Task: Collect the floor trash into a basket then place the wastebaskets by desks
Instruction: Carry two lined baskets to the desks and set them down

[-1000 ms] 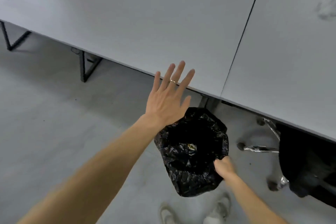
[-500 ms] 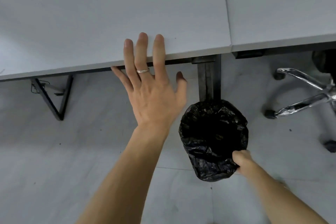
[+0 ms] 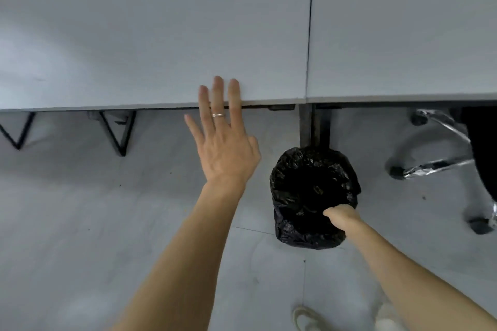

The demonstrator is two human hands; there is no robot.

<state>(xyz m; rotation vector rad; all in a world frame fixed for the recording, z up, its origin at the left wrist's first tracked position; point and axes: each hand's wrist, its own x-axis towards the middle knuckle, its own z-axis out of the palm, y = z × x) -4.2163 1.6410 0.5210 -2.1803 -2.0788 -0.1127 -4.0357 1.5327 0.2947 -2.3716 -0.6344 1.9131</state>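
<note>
A wastebasket (image 3: 304,185) lined with a crumpled black bag sits low over the grey floor, right in front of a black desk leg (image 3: 314,126). My right hand (image 3: 341,219) grips its near rim, thumb inside the bag. A small scrap of trash lies deep in the bag. My left hand (image 3: 224,140) is spread flat, a ring on one finger; its fingertips lie over the front edge of the white desk (image 3: 150,35). Whether they touch the desk I cannot tell.
A second white desk (image 3: 403,29) adjoins on the right. An office chair's chrome base with castors (image 3: 435,164) stands right of the wastebasket. Black triangular desk legs (image 3: 115,131) are at the left. My shoes (image 3: 304,317) show at the bottom edge.
The view has swung square to the desk edge. The wastebasket has come up close to the desk leg, still held by my right hand. My left hand stays spread over the desk edge.
</note>
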